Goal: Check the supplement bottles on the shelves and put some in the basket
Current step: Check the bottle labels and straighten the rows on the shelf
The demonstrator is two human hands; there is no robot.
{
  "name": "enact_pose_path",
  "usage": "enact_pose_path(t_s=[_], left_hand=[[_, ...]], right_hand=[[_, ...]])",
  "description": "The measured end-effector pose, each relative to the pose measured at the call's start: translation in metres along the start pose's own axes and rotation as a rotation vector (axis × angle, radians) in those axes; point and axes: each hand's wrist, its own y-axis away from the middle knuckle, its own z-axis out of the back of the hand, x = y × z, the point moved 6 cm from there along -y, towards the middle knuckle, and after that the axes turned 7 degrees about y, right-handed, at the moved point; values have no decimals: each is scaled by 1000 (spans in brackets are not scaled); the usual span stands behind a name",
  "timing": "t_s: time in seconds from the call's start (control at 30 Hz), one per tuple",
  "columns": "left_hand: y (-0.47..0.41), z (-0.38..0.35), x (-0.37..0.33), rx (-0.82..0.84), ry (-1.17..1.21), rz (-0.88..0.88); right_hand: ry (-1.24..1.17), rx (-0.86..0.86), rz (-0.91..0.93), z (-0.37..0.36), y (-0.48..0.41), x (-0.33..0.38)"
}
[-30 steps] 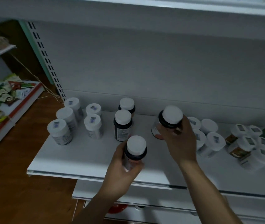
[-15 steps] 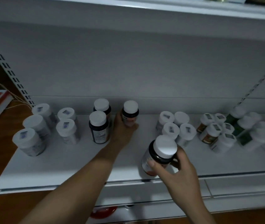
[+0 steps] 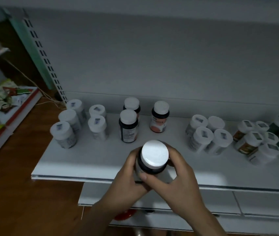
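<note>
Noted over the front edge of the white shelf (image 3: 87, 155): dark supplement bottle (image 3: 154, 159), white cap up, gripped in both hands. Left hand (image 3: 126, 178) curled round its left side; right hand (image 3: 181, 176) wrapped round the right side, thumb across the front. Standing behind, apart: orange-labelled bottle (image 3: 160, 117), two dark bottles (image 3: 128, 126).

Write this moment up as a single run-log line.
phase: checking | left hand: grips dark bottle | right hand: grips dark bottle | bottle: upright, white cap, over shelf front edge | other bottles: standing on shelf
</note>
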Motion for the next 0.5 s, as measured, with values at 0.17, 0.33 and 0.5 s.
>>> enact_pose_path(t_s=[0.17, 0.33, 0.5], left_hand=[[11, 15, -6, -76, -1, -78], [18, 25, -15, -78, -20, -108], [32, 39, -13, -100, -23, -59]], right_hand=[[36, -43, 192, -4, 7, 29], [-7, -70, 242, -11, 11, 40], [-414, -40, -36, -21, 13, 19]])
